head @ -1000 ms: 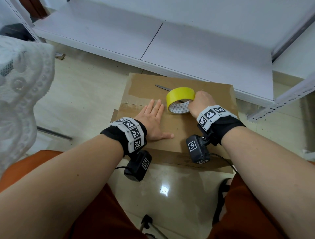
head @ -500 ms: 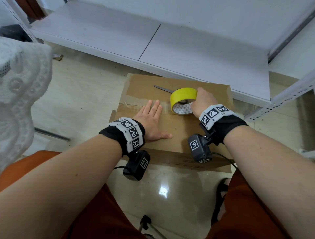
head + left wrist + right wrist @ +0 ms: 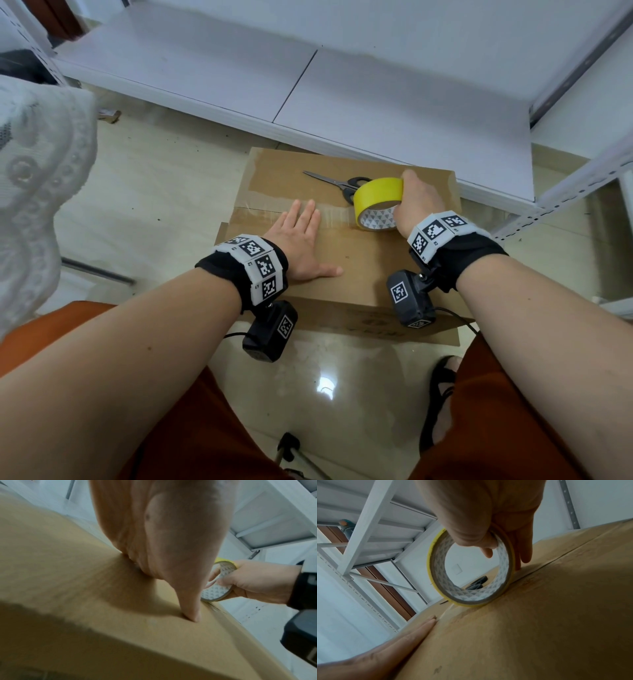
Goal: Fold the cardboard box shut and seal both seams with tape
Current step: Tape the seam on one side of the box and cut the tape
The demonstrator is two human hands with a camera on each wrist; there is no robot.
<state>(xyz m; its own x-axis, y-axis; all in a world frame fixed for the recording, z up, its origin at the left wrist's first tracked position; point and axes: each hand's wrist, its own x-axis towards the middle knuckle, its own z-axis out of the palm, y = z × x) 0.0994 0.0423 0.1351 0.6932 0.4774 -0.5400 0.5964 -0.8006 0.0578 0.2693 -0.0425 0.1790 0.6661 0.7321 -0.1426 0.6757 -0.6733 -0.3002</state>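
Note:
A brown cardboard box (image 3: 363, 260) lies on the floor with its top flaps folded flat. Clear tape (image 3: 334, 217) runs along the middle seam between my hands. My left hand (image 3: 301, 236) presses flat on the top, fingers straight and lying across the seam. My right hand (image 3: 416, 204) grips a yellow tape roll (image 3: 376, 202) standing on edge on the seam, thumb through its core (image 3: 481, 545). The left wrist view has the roll (image 3: 217, 584) past my thumb (image 3: 190, 609). In the right wrist view the roll (image 3: 471, 597) touches the box (image 3: 539, 628).
Black-handled scissors (image 3: 337, 185) lie on the far flap behind the roll. White metal shelving (image 3: 342, 89) stands just beyond the box, with an upright post (image 3: 565, 192) at the right. My knees in orange cloth (image 3: 212, 428) flank the near side. White fabric (image 3: 37, 192) hangs at left.
My right hand has drawn the yellow roll rightward along the seam, leaving a longer strip of tape and uncovering the scissors' handles. The left hand has stayed pressed in place.

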